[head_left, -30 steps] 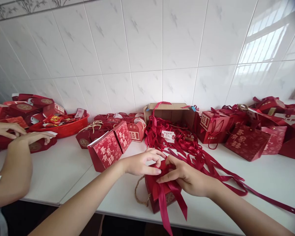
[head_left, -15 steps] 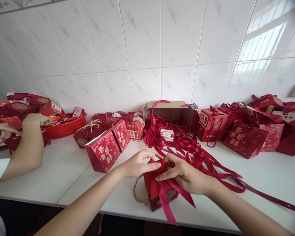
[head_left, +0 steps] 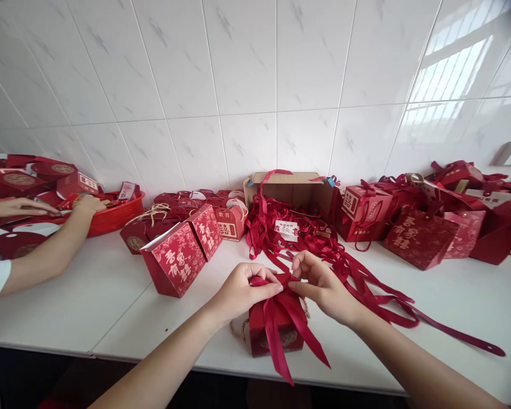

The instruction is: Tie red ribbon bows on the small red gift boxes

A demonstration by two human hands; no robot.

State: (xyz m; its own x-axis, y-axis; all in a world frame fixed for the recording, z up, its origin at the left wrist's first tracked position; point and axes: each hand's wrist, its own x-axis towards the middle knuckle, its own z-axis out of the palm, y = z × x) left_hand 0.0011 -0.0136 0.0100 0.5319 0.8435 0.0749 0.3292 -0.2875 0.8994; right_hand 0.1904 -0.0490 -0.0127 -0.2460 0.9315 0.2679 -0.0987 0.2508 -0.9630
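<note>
While a white tiled wall [head_left: 238,62] fills the back of my view, a white table [head_left: 119,298] runs along below it, bearing red packaging from side to side. Against the wall lies an open cardboard box [head_left: 319,196], a heap of dark red ribbons [head_left: 266,224] spilling out of it; well to its left, a co-worker's hand [head_left: 89,205] is at a red basin [head_left: 121,216]. Close to the table's front edge, between my forearms, sits the red gift box [head_left: 288,326] with twine handles [head_left: 239,332]. My left hand [head_left: 244,289] pinches the satin ribbon [head_left: 276,341] on its top between thumb and fingers; my right hand [head_left: 323,289] has its thumb tip where the ribbon gathers, and I cannot tell whether it grips. Two loose ribbon tails hang down the front.
</note>
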